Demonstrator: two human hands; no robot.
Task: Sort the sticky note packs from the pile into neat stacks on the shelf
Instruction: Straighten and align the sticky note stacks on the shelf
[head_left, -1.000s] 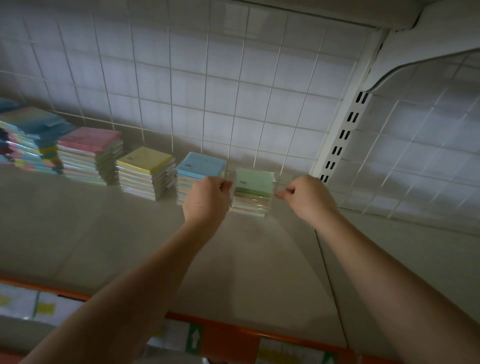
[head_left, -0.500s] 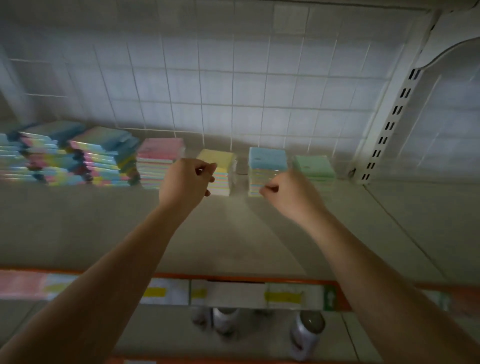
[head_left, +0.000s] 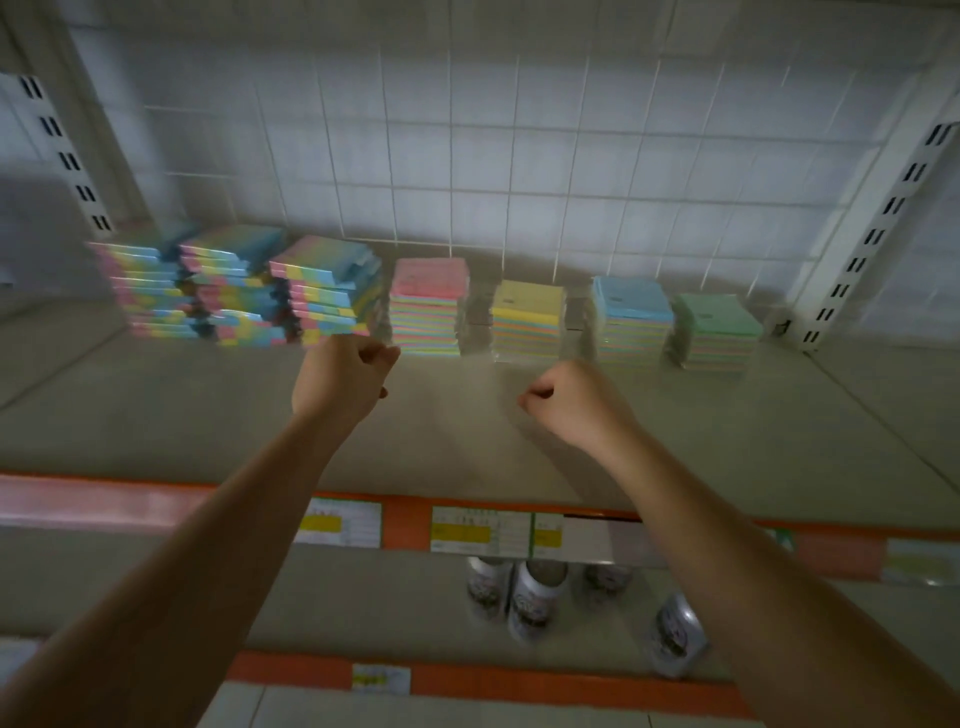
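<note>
Along the back of the grey shelf (head_left: 467, 441) stand neat stacks of sticky note packs: pink-topped (head_left: 428, 306), yellow-topped (head_left: 527, 319), blue-topped (head_left: 634, 319) and green-topped (head_left: 719, 330). Further left are three taller stacks of multicoloured packs (head_left: 234, 286), leaning slightly. My left hand (head_left: 343, 376) hovers over the shelf in front of the pink stack, fingers curled and holding nothing. My right hand (head_left: 571, 402) is also curled and empty, in front of the yellow and blue stacks. Neither hand touches a pack.
A white wire grid (head_left: 467, 156) backs the shelf, with slotted uprights at left (head_left: 67, 156) and right (head_left: 878, 234). An orange price rail (head_left: 405, 525) with labels lines the front edge. Several cans (head_left: 530, 597) stand on the lower shelf.
Both hands have let go of the green-topped stack and drawn back toward me and to the left. The view has swung left and pulled back, showing the whole row.
</note>
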